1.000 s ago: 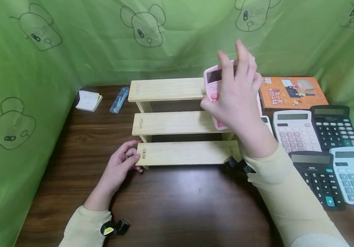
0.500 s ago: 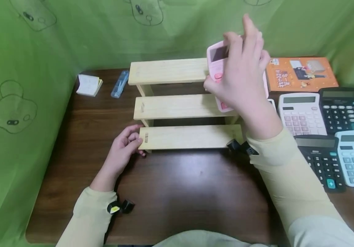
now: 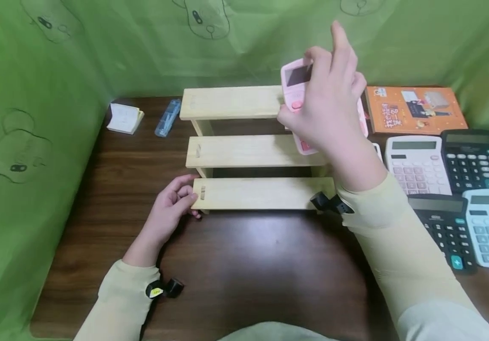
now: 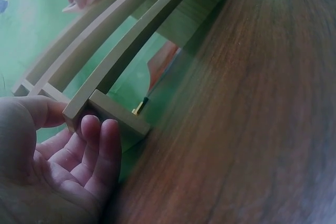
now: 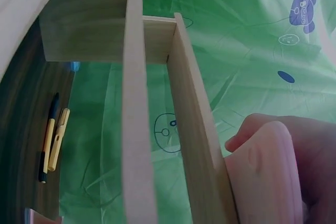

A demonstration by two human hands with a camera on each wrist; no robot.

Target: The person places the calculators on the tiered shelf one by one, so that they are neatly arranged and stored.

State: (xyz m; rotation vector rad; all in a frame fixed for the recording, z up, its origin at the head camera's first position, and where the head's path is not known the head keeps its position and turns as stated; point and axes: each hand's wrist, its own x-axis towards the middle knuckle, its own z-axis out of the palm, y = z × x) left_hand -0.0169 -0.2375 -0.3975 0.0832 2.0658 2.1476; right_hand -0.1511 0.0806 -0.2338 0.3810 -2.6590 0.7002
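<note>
Right hand's (image 3: 329, 99) grip is pinching the pink calculator (image 3: 297, 90) by the wooden rack's (image 3: 235, 150) top right end, so it's not let go yet. Left hand (image 3: 173, 201) pinches the bottom board's (image 3: 257, 193) left end. Other calculators (image 3: 417, 163) remain toward the table's (image 3: 265, 274) right edge.

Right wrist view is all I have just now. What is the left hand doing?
Observer: The left hand grips the lowest shelf of the wooden rack by its left end.
Operator: Good. Which end of the pink calculator has the screen? I can't see it from here.
Observer: In the head view, the screen is at the far end.
</note>
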